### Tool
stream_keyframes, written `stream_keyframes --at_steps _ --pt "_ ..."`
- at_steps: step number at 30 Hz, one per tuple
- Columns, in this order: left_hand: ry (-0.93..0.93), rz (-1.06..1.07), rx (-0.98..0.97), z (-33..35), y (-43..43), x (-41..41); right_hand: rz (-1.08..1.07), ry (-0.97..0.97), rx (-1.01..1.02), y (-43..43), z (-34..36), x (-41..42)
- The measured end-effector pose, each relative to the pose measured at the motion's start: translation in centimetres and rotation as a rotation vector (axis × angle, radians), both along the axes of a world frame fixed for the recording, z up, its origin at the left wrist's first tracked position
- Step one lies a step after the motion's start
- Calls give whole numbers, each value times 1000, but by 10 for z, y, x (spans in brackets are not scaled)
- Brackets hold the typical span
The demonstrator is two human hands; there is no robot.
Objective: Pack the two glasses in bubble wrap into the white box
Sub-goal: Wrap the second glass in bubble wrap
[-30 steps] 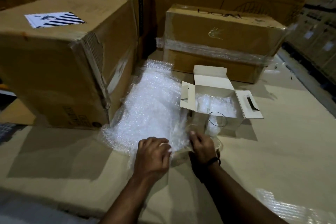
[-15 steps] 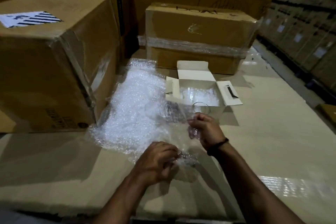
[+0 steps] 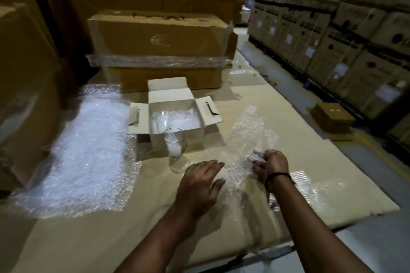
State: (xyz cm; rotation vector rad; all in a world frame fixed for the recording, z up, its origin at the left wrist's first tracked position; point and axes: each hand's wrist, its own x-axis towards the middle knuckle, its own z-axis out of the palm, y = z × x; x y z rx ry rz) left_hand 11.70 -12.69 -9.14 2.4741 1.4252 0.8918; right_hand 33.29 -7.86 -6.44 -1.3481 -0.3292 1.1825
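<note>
A small white box (image 3: 159, 97) stands open on the cardboard-covered table, with a glass wrapped in bubble wrap (image 3: 175, 116) inside it. A bare clear glass (image 3: 175, 146) stands upright just in front of the box. To its right lies a separate sheet of bubble wrap (image 3: 248, 131), spread over the table. My left hand (image 3: 200, 184) rests flat on the sheet's near-left part, fingers straight. My right hand (image 3: 269, 162) pinches the sheet at its near-right part, fingers curled round the wrap.
A stack of bubble wrap sheets (image 3: 88, 150) lies left of the box. A large brown carton (image 3: 24, 86) stands at the left and a taped carton (image 3: 159, 51) behind the box. Stacked cartons (image 3: 343, 35) line the right wall, a small brown box (image 3: 332, 115) on the floor.
Both hands pulled one bubble wrap sheet off the stack and carried it right, laying it beside the glass. The left hand went from gripping to lying flat. The view has turned right.
</note>
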Motion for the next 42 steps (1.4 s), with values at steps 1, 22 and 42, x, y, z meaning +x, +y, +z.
stream_keyframes --at_steps 1,22,42 --pt "75 23 -60 -2 0 13 3 -7 -15 3 -3 8" --pt "-57 405 -250 -18 24 27 787 -995 599 26 5 31" --pt "216 354 -348 -26 8 5 1178 -1715 -15 -11 -45 3"
